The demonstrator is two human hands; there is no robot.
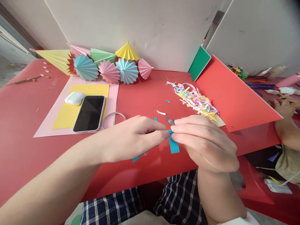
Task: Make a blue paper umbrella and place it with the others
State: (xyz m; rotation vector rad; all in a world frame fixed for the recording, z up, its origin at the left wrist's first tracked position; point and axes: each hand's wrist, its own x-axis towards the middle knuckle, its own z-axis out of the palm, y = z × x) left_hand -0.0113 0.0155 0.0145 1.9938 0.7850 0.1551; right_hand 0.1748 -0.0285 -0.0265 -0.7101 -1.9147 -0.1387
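My left hand (133, 137) and my right hand (203, 140) meet over the front of the red table (23, 125). Both pinch a small blue paper strip (173, 146) between thumb and fingers. One end of the strip hangs down below my right fingers, and another blue tip shows under my left hand. A grey metal tip (170, 120), perhaps of scissors, pokes out just above my right fingers; what it belongs to is hidden.
A pile of paper scraps (197, 101) lies behind my hands. Several folded paper umbrellas (107, 67) line the back wall. A phone (89, 113), white earbud case (74, 97) and a wire ring (113, 117) rest on yellow and pink sheets. Another person's hand (284, 107) works at right.
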